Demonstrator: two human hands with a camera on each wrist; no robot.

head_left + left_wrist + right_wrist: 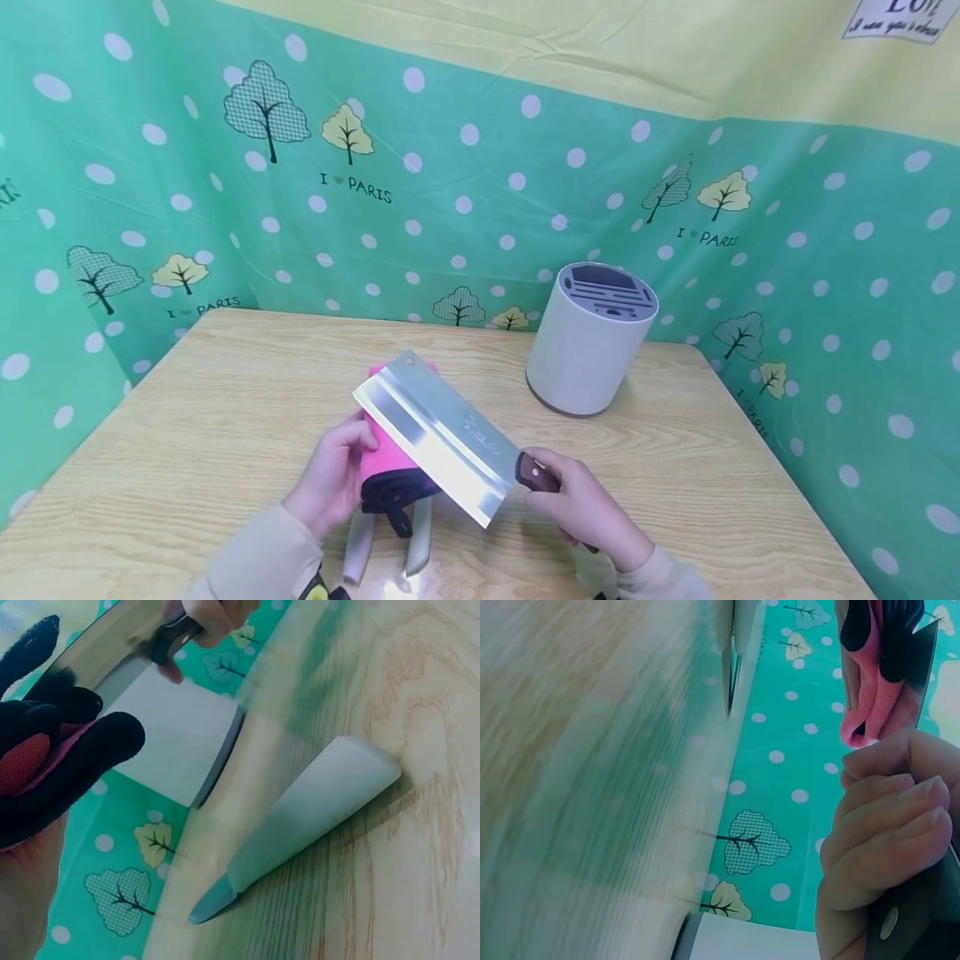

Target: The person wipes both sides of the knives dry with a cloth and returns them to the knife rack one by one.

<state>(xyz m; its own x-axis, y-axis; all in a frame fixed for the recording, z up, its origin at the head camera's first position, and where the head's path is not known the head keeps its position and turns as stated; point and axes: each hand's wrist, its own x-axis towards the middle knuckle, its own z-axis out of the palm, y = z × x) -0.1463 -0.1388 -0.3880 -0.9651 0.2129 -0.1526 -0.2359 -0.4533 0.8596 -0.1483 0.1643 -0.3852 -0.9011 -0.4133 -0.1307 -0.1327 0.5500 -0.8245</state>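
A broad steel cleaver (442, 433) is held by its dark brown handle in my right hand (581, 504), the blade slanting up and to the left. My left hand (337, 467) grips a folded pink cloth (388, 446) with black edging and a black loop, thumb on its near face. The blade covers part of the cloth in the head view; in the right wrist view the cloth (877, 682) lies close against the blade. Below the left hand, two pale-handled knives lie on the table: one handle (358, 546) at left, another (420, 537) at right. Their far ends are hidden.
A white cylindrical knife block (585, 350) with a dark slotted top stands at the back right of the wooden table (720, 483). Behind the table hangs a green dotted curtain (465, 167) with tree prints, closing in both sides.
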